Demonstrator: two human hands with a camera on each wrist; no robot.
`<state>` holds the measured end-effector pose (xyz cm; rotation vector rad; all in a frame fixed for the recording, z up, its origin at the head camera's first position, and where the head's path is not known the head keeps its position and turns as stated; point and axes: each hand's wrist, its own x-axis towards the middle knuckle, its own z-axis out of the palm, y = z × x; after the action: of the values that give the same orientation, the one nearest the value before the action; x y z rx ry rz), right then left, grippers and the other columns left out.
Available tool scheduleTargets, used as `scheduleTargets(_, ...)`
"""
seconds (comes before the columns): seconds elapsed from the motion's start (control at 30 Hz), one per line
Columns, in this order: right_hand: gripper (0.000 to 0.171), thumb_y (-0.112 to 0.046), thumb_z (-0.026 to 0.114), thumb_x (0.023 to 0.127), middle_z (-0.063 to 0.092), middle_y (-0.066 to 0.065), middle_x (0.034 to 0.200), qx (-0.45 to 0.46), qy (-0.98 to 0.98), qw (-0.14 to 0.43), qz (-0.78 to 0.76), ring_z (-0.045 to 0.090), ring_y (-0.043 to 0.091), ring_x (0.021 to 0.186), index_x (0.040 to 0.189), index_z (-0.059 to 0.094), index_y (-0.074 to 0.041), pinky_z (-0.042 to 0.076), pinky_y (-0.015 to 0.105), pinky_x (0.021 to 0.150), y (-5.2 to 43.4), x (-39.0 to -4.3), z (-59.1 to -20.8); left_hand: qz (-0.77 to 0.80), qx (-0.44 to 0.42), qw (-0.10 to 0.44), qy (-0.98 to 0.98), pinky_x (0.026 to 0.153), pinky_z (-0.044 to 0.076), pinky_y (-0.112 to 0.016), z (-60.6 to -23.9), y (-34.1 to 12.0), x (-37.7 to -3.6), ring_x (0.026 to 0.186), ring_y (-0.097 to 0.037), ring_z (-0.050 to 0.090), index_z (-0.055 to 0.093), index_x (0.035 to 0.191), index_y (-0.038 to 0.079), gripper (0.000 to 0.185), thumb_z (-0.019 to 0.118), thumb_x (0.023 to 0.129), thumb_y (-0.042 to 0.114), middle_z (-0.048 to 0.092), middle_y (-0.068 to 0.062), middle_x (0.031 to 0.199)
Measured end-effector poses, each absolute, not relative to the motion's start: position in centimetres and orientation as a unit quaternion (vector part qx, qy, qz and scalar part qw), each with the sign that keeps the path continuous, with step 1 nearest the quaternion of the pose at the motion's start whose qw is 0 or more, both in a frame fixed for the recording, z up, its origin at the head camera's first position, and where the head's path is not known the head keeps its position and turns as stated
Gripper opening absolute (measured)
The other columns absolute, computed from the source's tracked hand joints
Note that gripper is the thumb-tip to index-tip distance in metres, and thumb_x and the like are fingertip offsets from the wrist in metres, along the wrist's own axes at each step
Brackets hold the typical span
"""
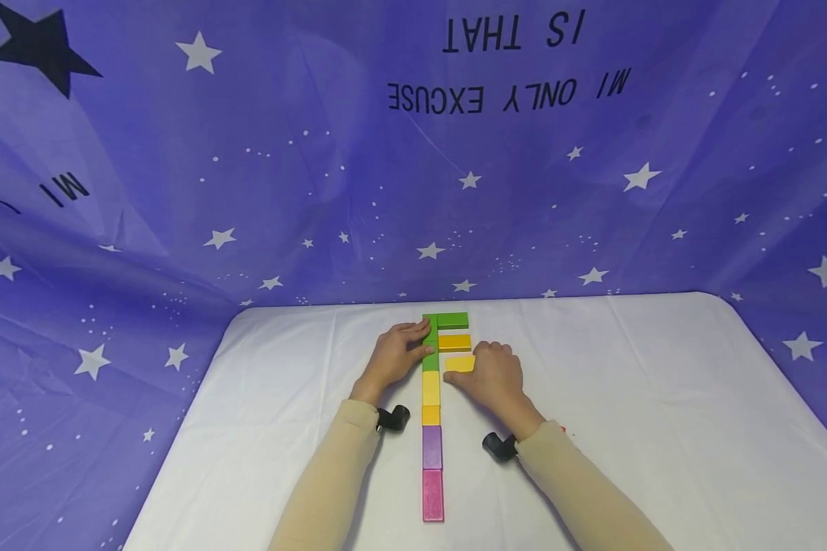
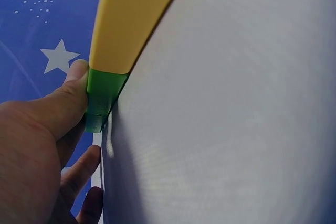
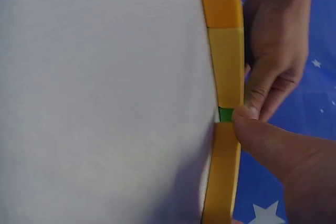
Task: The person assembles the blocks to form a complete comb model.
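A straight column of blocks runs down the white table: green blocks at the far end, then yellow, orange-yellow, purple and pink. My left hand rests its thumb and extended fingers against the green blocks from the left. Between thumb and fingers my right hand pinches a yellow block, seen also under the thumb in the right wrist view. It lies crosswise, just right of the column. Beyond it, an orange-yellow block and a green block extend rightward from the column.
The white-covered table ends shortly beyond the far green block. Behind it hangs a purple-blue cloth with stars and lettering. A small red item shows partly behind the right sleeve.
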<state>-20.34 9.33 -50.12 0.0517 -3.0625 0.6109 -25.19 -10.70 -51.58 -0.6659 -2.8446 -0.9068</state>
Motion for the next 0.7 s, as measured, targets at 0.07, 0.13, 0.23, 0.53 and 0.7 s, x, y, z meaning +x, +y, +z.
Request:
scheduleTargets(0.07, 0.072, -0.062, 0.072, 0.065, 0.062, 0.010, 0.084, 0.015, -0.975, -0.002, 0.219, 0.055, 0.027, 0.079, 0.100, 0.065, 0.000, 0.048, 0.039, 0.065, 9.7, -20.4, -50.2, -0.296, -0.214, 0.038, -0.930, 0.106, 0.031, -0.044, -51.6, -10.7, -25.2, 0.125, -0.022, 0.043, 0.056, 0.128, 0.011, 0.048, 0.066, 0.085, 0.030, 0.048, 0.004, 0.138)
scheduleTargets(0.13, 0.066, -0.055, 0.073, 0.069, 0.063, 0.007, 0.086, 0.020, -0.968, -0.010, 0.250, 0.055, 0.024, 0.079, 0.106, 0.065, -0.001, 0.048, 0.037, 0.065, 10.2, -20.4, -50.2, -0.296, -0.209, 0.032, -0.932, 0.107, 0.031, -0.042, -51.6, -10.7, -25.2, 0.126, -0.020, 0.043, 0.055, 0.129, 0.013, 0.048, 0.066, 0.085, 0.032, 0.047, 0.006, 0.138)
scheduleTargets(0.23, 0.053, -0.043, 0.072, 0.075, 0.060, 0.003, 0.083, 0.031, -0.957, -0.019, 0.288, 0.052, 0.019, 0.075, 0.108, 0.065, -0.002, 0.046, 0.033, 0.064, 10.8, -20.5, -50.2, -0.300, -0.204, 0.021, -0.932, 0.109, 0.029, -0.041, -51.6, -10.7, -25.3, 0.127, -0.018, 0.041, 0.055, 0.129, 0.015, 0.049, 0.066, 0.085, 0.034, 0.046, 0.008, 0.139)
scheduleTargets(0.53, 0.042, -0.035, 0.074, 0.076, 0.055, 0.000, 0.077, 0.029, -0.947, -0.031, 0.318, 0.048, 0.017, 0.072, 0.105, 0.066, -0.005, 0.042, 0.029, 0.063, 11.1, -20.4, -50.0, -0.297, -0.197, 0.013, -0.934, 0.109, 0.028, -0.038, -51.6, -10.8, -25.4, 0.128, -0.015, 0.040, 0.054, 0.130, 0.017, 0.050, 0.065, 0.085, 0.037, 0.045, 0.011, 0.139)
scheduleTargets(0.7, 0.041, -0.036, 0.074, 0.076, 0.054, -0.001, 0.076, 0.035, -0.947, -0.020, 0.318, 0.047, 0.016, 0.071, 0.102, 0.067, -0.005, 0.040, 0.028, 0.061, 10.8, -20.4, -50.2, -0.299, -0.196, 0.015, -0.934, 0.109, 0.028, -0.037, -51.7, -10.8, -25.5, 0.128, -0.015, 0.040, 0.054, 0.130, 0.017, 0.050, 0.065, 0.085, 0.038, 0.045, 0.011, 0.139)
